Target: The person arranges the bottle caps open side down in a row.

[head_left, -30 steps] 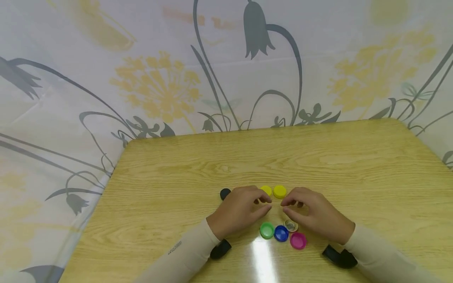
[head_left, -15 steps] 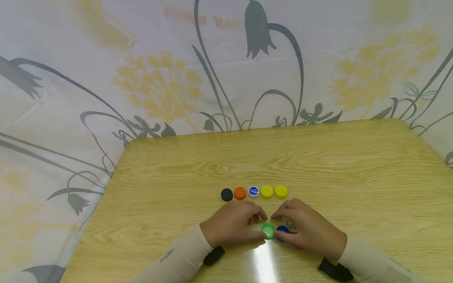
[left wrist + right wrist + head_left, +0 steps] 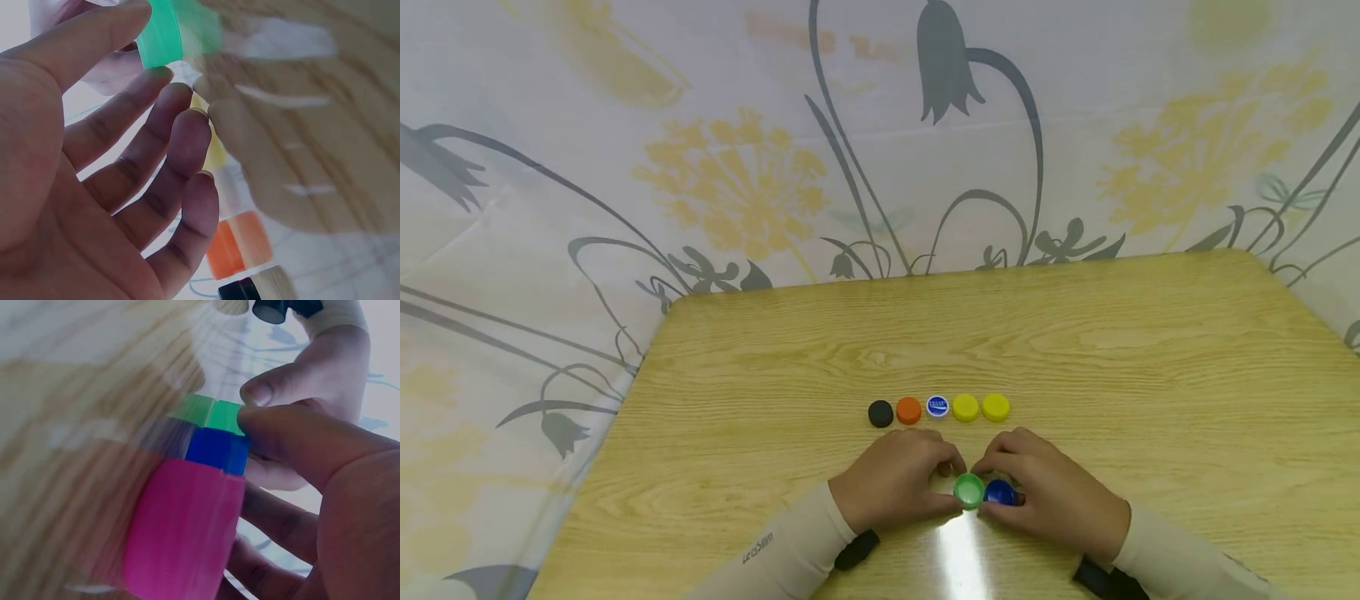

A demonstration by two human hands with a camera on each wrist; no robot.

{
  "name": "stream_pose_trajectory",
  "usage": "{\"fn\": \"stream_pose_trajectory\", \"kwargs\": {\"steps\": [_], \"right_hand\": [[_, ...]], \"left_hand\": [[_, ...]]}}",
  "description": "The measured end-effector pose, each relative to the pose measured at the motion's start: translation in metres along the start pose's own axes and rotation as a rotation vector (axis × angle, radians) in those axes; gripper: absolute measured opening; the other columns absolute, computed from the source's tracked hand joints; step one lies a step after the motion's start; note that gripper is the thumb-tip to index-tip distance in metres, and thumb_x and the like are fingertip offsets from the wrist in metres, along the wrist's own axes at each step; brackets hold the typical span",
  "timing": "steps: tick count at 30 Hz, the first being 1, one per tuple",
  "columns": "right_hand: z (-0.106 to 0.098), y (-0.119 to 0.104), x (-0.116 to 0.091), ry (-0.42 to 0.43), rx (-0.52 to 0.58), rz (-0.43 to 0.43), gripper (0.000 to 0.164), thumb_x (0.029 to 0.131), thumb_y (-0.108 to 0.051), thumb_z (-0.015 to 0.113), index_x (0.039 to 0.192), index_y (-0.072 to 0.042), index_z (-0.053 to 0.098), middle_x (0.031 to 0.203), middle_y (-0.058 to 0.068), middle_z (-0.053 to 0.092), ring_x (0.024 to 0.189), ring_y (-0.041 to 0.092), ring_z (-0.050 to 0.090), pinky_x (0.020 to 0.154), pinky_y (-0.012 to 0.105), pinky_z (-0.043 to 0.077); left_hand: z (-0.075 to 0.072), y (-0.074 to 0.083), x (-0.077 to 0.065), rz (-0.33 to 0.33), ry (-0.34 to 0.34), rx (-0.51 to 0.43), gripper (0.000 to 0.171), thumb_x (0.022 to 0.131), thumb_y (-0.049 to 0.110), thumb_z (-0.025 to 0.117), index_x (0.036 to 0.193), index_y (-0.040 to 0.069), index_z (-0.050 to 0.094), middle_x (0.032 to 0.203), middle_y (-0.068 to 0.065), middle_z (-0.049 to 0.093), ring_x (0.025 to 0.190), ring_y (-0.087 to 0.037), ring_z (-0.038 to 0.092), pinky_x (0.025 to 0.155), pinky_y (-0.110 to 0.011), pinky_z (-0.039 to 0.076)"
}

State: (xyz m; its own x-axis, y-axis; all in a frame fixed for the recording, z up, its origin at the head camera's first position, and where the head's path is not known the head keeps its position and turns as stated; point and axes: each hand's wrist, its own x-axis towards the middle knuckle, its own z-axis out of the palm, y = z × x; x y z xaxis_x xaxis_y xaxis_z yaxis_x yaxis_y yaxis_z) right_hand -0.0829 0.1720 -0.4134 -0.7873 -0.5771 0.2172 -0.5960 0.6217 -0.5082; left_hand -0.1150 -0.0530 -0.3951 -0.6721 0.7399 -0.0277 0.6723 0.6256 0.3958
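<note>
A green bottle cap [image 3: 968, 492] lies on the table with its hollow side up, between both hands. My left hand [image 3: 895, 475] pinches its left side with thumb and index finger; the other fingers fan out in the left wrist view. From the right, my right hand [image 3: 1056, 492] pinches the same cap, its thumb [image 3: 275, 422] against the green wall. Directly beside it, under the right hand, sits a blue bottle cap [image 3: 1000, 492]. The right wrist view also has a pink cap [image 3: 184, 531] by the blue one; the right hand hides it from the head view.
Farther back runs a row of caps: black [image 3: 881, 413], orange [image 3: 908, 410], white with a blue print [image 3: 937, 407], and two yellow caps, one [image 3: 966, 407] left of the other [image 3: 996, 407]. Floral cloth [image 3: 880, 142] hangs behind the wooden table [image 3: 880, 333].
Both hands have come back from the yellow caps toward the body, uncovering the row, and have closed in on the green cap. The right hand now covers the pink and clear caps.
</note>
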Motion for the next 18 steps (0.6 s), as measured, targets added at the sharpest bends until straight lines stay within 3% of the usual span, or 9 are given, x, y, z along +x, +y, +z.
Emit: {"fn": "stream_pose_trajectory", "kwargs": {"steps": [12, 18], "right_hand": [[0.0016, 0.0, -0.0017, 0.002, 0.033, -0.024, 0.017, 0.084, -0.023, 0.082, 0.098, -0.024, 0.073, 0.099, -0.016, 0.058, 0.091, 0.001, 0.048, 0.075, 0.022, 0.049], [0.0, -0.0021, -0.0003, 0.023, 0.035, -0.023, 0.018, 0.085, -0.021, 0.081, 0.1, -0.025, 0.072, 0.101, -0.018, 0.058, 0.095, 0.0, 0.052, 0.078, 0.023, 0.052]], "left_hand": [[0.0033, -0.0022, -0.0001, 0.027, -0.005, -0.038, 0.022, 0.085, 0.036, 0.08, 0.101, 0.022, 0.076, 0.09, 0.016, 0.068, 0.076, 0.006, 0.054, 0.067, -0.007, 0.04], [-0.0015, -0.0018, 0.0002, 0.044, 0.026, -0.043, 0.023, 0.087, 0.037, 0.078, 0.102, 0.02, 0.076, 0.091, 0.015, 0.071, 0.078, 0.008, 0.058, 0.07, -0.005, 0.043]]}}
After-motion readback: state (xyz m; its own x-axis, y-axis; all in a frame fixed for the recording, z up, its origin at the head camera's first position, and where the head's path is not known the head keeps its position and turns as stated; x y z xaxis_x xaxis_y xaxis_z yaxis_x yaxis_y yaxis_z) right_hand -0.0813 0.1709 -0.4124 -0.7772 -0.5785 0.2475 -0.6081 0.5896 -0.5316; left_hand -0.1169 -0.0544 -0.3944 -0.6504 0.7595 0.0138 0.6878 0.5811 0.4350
